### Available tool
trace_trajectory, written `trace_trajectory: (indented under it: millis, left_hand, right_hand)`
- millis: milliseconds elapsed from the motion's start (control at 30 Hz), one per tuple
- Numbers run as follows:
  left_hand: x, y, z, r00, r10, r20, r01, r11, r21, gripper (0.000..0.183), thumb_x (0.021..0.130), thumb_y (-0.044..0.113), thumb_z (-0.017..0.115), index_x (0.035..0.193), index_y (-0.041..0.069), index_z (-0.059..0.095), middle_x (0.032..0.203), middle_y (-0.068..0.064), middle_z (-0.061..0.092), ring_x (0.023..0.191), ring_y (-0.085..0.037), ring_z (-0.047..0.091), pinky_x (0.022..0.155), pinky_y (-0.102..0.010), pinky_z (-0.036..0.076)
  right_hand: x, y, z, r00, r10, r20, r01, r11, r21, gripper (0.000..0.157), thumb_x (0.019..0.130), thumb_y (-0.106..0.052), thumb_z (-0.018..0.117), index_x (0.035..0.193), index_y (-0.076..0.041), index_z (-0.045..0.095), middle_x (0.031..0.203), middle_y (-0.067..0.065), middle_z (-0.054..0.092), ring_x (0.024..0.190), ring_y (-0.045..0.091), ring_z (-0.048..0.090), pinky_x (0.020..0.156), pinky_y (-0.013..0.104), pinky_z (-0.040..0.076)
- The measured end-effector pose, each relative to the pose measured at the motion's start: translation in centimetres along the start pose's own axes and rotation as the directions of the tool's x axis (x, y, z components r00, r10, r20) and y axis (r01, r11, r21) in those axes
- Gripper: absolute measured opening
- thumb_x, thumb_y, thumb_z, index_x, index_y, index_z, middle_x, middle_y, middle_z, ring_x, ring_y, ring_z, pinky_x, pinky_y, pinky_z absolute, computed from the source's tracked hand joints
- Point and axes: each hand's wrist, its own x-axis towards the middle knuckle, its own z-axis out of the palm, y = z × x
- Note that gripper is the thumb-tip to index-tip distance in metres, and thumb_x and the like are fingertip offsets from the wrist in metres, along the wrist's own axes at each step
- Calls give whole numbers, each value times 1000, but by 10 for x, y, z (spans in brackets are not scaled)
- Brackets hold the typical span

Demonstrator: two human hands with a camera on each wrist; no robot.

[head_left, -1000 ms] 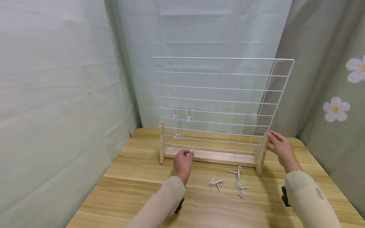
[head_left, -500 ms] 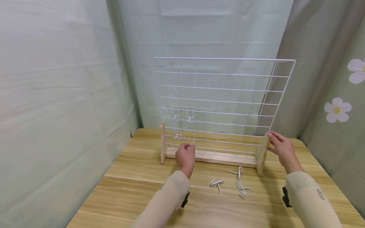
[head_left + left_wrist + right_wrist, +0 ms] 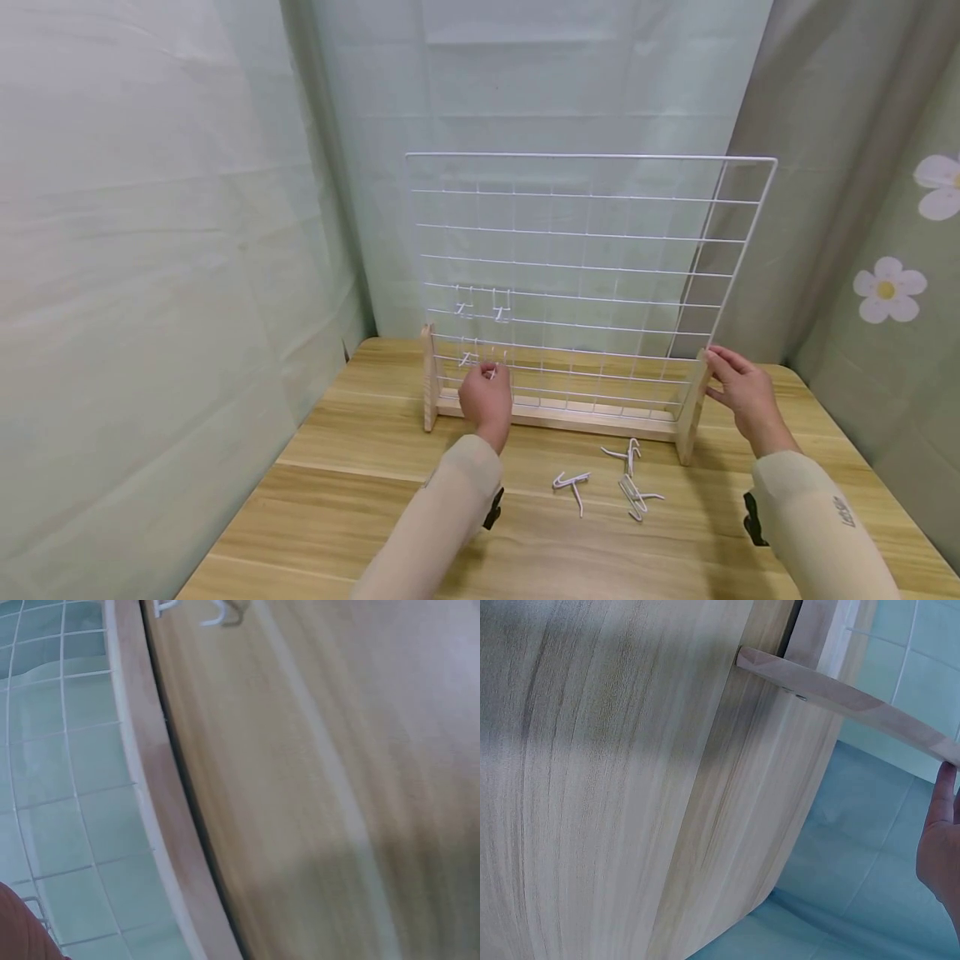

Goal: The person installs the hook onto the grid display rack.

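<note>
White wire first: a grid is standing upright in a wooden stand, which is resting on a wood-grain table. Left hand is pinching a white hook low on the grid's left part, just right of the lowest hung hook. Two prongs are poking up past the fingertips; cannot tell whether either is catching a bar. Right hand is gripping the top of the right post between thumb and fingers.

Risks, by my reading. One prong could be catching while the other is missing, leaving the hook hanging crooked; thin wires and covering fingers would be causing that. Knuckles could be nudging the neighbouring hung hook off its bar. Pressure on the grid could be rocking the stand, should the right hand be slackening. Left sleeve, swinging wide, could be dragging the loose hooks.

Counting. Hooks, seven: three hanging on the grid, one in the left hand, three lying on the table before the stand, two of those nearly end to end, contact unclear. Grid, one. Stand, one, with two posts showing. Hands, two. Printed flowers on the right-side curtain, two showing, one being cut by the edge.
</note>
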Motion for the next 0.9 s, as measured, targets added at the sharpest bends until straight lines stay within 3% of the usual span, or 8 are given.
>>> trace_trajectory:
  millis: [233, 633, 900]
  left_hand:
    - [4, 10, 3, 1000, 4, -26, -5, 1000, -30, 12, 82, 23, 74, 83, 12, 68, 78, -2, 65, 73, -26, 60, 68, -43, 45]
    - [8, 19, 3, 997, 28, -66, -27, 1000, 9, 12, 83, 22, 71, 81, 11, 67, 76, -4, 66, 74, -30, 62, 68, -46, 46]
    - [8, 18, 5, 998, 29, -55, -26, 998, 56, 13, 83, 24, 72, 80, 12, 67, 74, -3, 66, 71, -30, 62, 67, -46, 45]
  right_hand:
    - [-2, 0, -1, 1000, -17, 3, 17, 997, 77, 48, 93, -42, 65, 132, -16, 60, 105, -17, 55, 107, 12, 49, 75, 20, 53]
    - [-1, 0, -1, 1000, -19, 3, 19, 999, 26, 49, 94, -44, 63, 134, -16, 59, 107, -17, 54, 115, 16, 49, 78, 22, 52]
    - [-1, 1, -1, 999, -35, 3, 35, 995, 92, 35, 94, -40, 66, 122, -21, 65, 101, -19, 57, 99, 5, 52, 71, 18, 54]
